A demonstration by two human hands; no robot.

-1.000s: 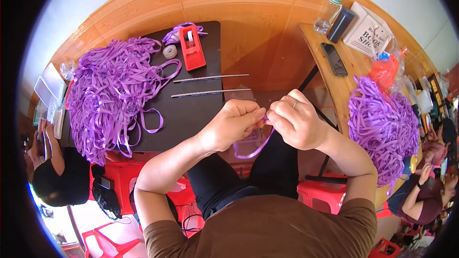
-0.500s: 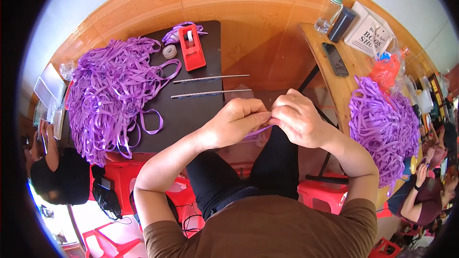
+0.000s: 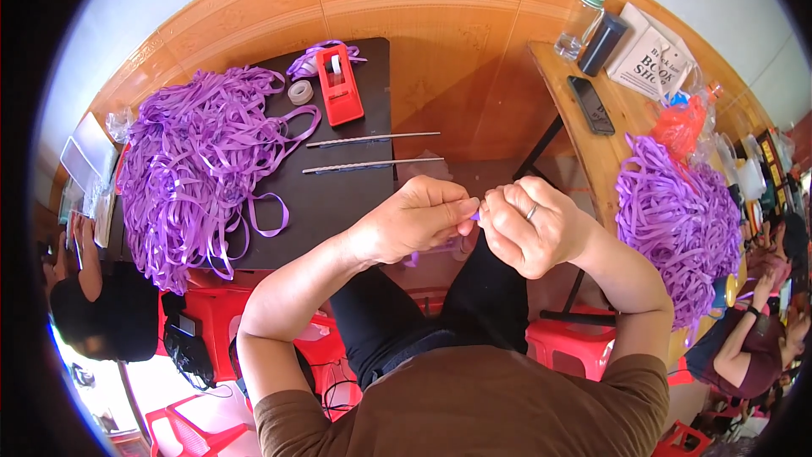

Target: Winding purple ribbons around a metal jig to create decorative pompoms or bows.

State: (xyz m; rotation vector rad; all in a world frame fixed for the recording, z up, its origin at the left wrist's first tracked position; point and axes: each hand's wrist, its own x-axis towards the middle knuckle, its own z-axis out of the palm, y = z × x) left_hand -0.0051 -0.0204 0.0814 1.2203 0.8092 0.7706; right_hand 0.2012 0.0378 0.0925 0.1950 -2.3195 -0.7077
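Above my lap, my left hand (image 3: 427,220) and my right hand (image 3: 534,224) are close together, both closed in a pinch. Between their fingertips a short stretch of purple ribbon (image 3: 475,216) shows; the rest of it is mostly covered by my fingers. A ring is on my right hand. Off to the left, a big tangled heap of purple ribbon (image 3: 190,173) covers much of the dark table (image 3: 338,211). Two thin sticks (image 3: 372,139) lie side by side near that table's right edge, just beyond my left hand.
A red tape dispenser (image 3: 342,93) and a roll of tape (image 3: 299,91) sit on the dark table. The wooden table (image 3: 622,156) at right holds a phone (image 3: 591,105), a bottle (image 3: 582,24), a dark cylinder (image 3: 603,44), a paper bag (image 3: 651,55) and another purple ribbon heap (image 3: 677,228). Other people sit at both sides.
My right hand has turned and dropped slightly, so its ring now shows. A bit of purple ribbon is now visible between the fingertips. My left hand has barely moved.
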